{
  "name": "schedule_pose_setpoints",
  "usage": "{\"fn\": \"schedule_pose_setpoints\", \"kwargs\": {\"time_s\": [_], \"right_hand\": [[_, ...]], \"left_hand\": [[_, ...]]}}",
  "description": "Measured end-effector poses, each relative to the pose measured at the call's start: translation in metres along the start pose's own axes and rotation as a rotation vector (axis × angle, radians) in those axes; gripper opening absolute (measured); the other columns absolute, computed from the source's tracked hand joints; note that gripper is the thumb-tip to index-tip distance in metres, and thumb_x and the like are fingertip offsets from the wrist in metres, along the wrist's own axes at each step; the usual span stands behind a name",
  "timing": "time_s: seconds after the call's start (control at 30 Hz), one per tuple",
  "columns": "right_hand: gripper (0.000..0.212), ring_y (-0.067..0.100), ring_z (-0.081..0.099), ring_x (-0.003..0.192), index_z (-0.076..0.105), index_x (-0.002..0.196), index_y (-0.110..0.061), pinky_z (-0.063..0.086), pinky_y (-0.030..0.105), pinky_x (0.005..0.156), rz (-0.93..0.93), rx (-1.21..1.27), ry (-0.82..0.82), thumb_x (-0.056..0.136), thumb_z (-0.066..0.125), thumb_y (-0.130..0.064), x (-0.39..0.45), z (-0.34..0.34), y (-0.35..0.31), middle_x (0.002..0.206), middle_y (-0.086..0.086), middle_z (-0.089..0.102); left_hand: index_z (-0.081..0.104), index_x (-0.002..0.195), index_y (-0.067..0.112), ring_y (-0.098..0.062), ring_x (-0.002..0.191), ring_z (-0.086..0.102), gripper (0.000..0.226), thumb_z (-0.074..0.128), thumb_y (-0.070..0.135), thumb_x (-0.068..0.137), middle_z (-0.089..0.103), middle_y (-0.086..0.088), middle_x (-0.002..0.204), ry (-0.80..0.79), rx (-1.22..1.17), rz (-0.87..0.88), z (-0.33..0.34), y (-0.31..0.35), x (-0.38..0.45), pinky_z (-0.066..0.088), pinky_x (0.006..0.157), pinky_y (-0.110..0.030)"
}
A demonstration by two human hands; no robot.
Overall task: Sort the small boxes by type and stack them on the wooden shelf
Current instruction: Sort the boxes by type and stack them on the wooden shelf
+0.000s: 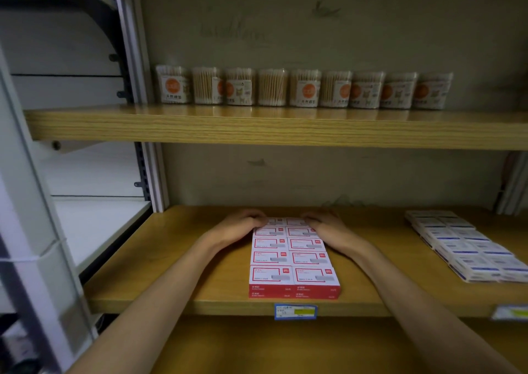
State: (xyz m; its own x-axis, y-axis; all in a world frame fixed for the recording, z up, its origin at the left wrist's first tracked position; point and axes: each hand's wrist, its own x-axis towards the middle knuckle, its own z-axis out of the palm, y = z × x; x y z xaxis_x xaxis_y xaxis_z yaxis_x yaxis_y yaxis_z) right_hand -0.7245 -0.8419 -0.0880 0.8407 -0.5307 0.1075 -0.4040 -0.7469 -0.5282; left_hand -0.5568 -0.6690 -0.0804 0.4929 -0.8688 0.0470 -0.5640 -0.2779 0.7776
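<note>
Several small red-and-white boxes (293,259) lie in two neat columns, two layers high, on the middle wooden shelf (177,259). My left hand (243,225) is at the far left corner of this block, fingers curled over the rearmost box. At the far right corner my right hand (325,223) does the same. Both forearms reach in from below. Further right on the same shelf lies a flat block of several blue-and-white boxes (463,245).
The upper wooden shelf (257,127) carries a row of several clear tubs of cotton swabs (303,87). A white metal rack (94,225) stands to the left. Price labels (295,311) hang on the shelf's front edge.
</note>
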Motion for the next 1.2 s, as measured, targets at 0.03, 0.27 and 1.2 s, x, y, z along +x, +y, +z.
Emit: {"fn": "schedule_pose_setpoints", "kwargs": {"time_s": [0.03,0.27,1.2], "right_hand": [[0.037,0.016,0.039,0.14,0.056,0.137,-0.028,0.017,0.04,0.122,0.002,-0.005,0.0,0.108,0.033,-0.034,-0.001,0.0,-0.001,0.142,-0.004,0.058],[0.034,0.018,0.055,0.126,0.063,0.129,-0.024,0.04,0.039,0.11,0.005,0.059,0.019,0.107,0.039,-0.033,-0.007,0.002,-0.004,0.131,-0.001,0.064],[0.077,0.023,0.009,0.156,0.006,0.162,-0.029,0.005,0.044,0.124,0.206,-0.019,-0.104,0.097,0.007,-0.07,-0.094,-0.001,-0.031,0.169,0.0,0.011]], "left_hand": [[0.071,0.108,0.025,-0.012,0.104,0.065,0.021,0.054,0.034,0.1,0.074,0.008,0.103,0.001,-0.004,-0.013,0.0,0.002,-0.001,0.045,0.096,-0.031],[0.063,0.12,0.023,-0.014,0.101,0.066,0.027,0.049,0.039,0.102,0.071,0.003,0.109,0.037,-0.001,-0.068,0.012,0.01,-0.011,0.05,0.088,-0.029],[0.026,0.155,0.038,-0.02,0.151,0.023,0.075,0.008,0.075,0.093,0.026,0.007,0.163,-0.019,0.206,-0.14,0.021,0.031,-0.095,0.012,0.123,-0.046]]}}
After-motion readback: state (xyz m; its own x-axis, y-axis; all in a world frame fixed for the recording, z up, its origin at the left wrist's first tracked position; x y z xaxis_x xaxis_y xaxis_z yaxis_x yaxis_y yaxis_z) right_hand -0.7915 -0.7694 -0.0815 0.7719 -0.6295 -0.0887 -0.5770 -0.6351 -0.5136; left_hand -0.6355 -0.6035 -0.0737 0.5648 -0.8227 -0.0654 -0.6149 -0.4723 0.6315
